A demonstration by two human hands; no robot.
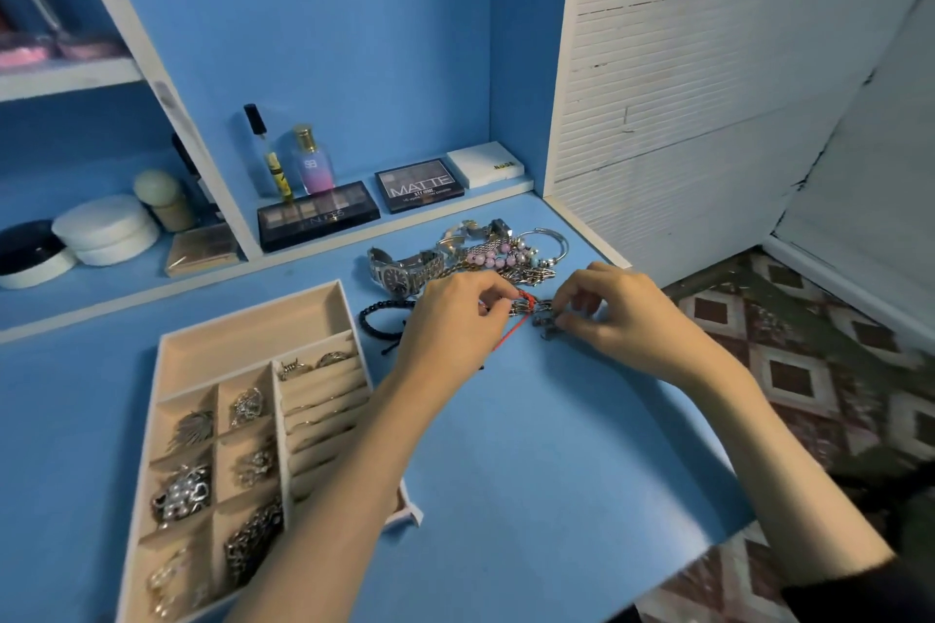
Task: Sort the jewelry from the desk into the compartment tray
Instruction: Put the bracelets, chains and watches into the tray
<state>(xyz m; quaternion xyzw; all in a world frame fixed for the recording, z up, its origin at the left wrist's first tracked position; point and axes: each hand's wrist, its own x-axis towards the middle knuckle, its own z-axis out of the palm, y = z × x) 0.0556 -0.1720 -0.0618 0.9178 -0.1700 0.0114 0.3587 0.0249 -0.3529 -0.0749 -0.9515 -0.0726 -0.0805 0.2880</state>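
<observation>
A beige compartment tray [253, 319] lies at the desk's left; its small cells hold earrings, brooches and chains, its ring slots hold rings. A pile of jewelry [485, 253] sits at the back of the blue desk: a steel watch [399, 271], pink bead bracelet [493, 259], silver bangle [549, 240]. A black bead bracelet [377, 316] lies beside the tray. My left hand [450, 319] and my right hand [607, 314] pinch the two ends of a metal link bracelet [531, 306] tangled with a red cord [513, 331], just above the desk.
Makeup palettes [319, 215], perfume bottles [313, 162] and a white box [483, 164] line the rear ledge. Cream jars [103, 230] stand on the left shelf. The desk's right edge drops to a patterned floor [809, 359]. A white slatted panel [683, 91] rises at right.
</observation>
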